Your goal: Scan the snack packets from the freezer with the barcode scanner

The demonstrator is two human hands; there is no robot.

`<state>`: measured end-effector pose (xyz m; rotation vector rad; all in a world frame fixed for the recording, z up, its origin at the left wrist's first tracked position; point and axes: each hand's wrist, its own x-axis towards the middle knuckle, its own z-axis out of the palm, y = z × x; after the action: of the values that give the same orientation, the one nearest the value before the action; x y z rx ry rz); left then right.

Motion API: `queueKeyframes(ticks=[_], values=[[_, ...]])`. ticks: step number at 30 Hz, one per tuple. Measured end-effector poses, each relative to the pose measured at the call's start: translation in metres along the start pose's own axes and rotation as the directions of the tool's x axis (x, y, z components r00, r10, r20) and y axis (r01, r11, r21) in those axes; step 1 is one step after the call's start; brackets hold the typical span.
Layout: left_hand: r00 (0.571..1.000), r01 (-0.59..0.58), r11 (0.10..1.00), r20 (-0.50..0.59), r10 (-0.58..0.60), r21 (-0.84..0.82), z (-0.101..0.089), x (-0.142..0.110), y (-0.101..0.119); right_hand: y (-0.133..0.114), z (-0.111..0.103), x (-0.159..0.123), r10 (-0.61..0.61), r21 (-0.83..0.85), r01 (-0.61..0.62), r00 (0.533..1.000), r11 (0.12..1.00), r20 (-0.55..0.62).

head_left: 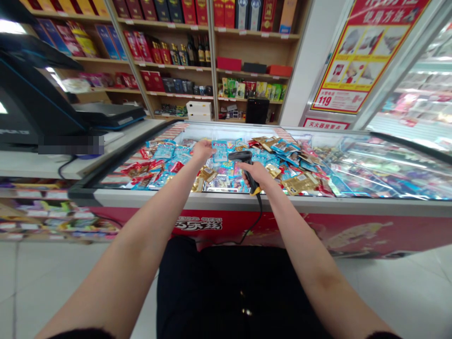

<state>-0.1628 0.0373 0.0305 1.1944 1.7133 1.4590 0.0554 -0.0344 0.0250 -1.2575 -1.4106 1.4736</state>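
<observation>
Stretching well past the fingers on both sides, a long chest freezer with a glossy red front and pale grey rim (370,230) lies open beneath both hands. Beyond the fingertips rises pale wooden shelving (252,47) packed with boxes and bottles, while off to the left of the left fingers a bulky black counter machine with a screen (35,94) stands on a white counter. Below and around the fingers spreads a loose heap of shiny plastic packets: red ones (134,169) left of the left hand (203,149), blue ones (219,149) just right of its fingertips, and a large gold one (302,182) to the right of the right hand (259,174). The right fingers are curled around the handle of a black handheld barcode scanner with a yellow-tipped grip (243,156), its head above the packets; a thin black cable (260,207) hangs below them. The left fingers bend down at the packets, but whether they pinch one cannot be told. Judging by this pose, the step in hand is getting a packet and the scanner ready together; the next move calls for a firm fingertip pinch, with the barcode facing the scanner's head.
</observation>
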Motion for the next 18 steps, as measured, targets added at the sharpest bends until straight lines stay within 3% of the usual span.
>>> queueKeyframes(ticks=[11, 18], values=[[0.999, 0.025, 0.998, 0.043, -0.023, -0.064, 0.012, 0.003, 0.004, 0.005, -0.02, 0.003, -0.03, 0.068, 0.031, 0.999, 0.997, -0.018], [0.99, 0.125, 0.979, 0.079, -0.113, -0.164, 0.055, 0.011, 0.01, 0.003, -0.064, 0.001, -0.011, 0.211, 0.043, 0.989, 0.977, -0.147]])
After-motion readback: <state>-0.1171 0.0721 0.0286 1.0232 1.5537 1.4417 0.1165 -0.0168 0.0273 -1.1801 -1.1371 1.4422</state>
